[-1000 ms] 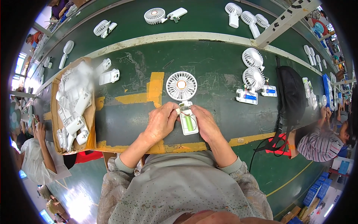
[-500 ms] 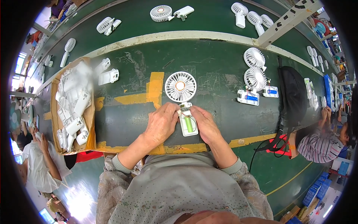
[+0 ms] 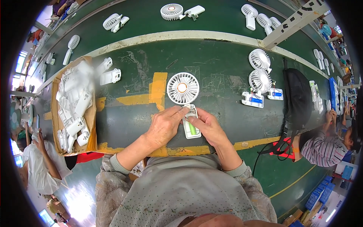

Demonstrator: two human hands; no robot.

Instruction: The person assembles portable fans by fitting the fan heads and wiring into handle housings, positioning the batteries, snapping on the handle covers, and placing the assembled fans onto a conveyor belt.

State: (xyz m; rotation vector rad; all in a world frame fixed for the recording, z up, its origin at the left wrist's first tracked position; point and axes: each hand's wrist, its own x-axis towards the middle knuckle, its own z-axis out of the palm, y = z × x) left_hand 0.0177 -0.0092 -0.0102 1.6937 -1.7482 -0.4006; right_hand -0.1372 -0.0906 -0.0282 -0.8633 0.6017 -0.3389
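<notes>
A white handheld fan lies in front of me, its round head (image 3: 183,88) pointing away and its opened handle shell (image 3: 188,133) toward me. Inside the shell sits a green cylindrical battery (image 3: 192,129). My left hand (image 3: 163,125) is closed, fingertips pinching at the top of the handle, just below the head. From the other side my right hand (image 3: 211,128) grips the handle, with its thumb reaching over the shell just above the battery. Wires and a small board at that spot are mostly hidden by my fingers.
On the left stands a cardboard box (image 3: 93,130) full of white casings, with loose casings (image 3: 110,76) beside it. To the right lie two fans (image 3: 260,80) with blue batteries, then a black bag (image 3: 297,94). More fans (image 3: 171,12) rest on the belt beyond the rail.
My right thumb has moved inward and up over the shell, above the battery. My left fingers have shifted right across the handle's top. Fans on the far belt have slid right.
</notes>
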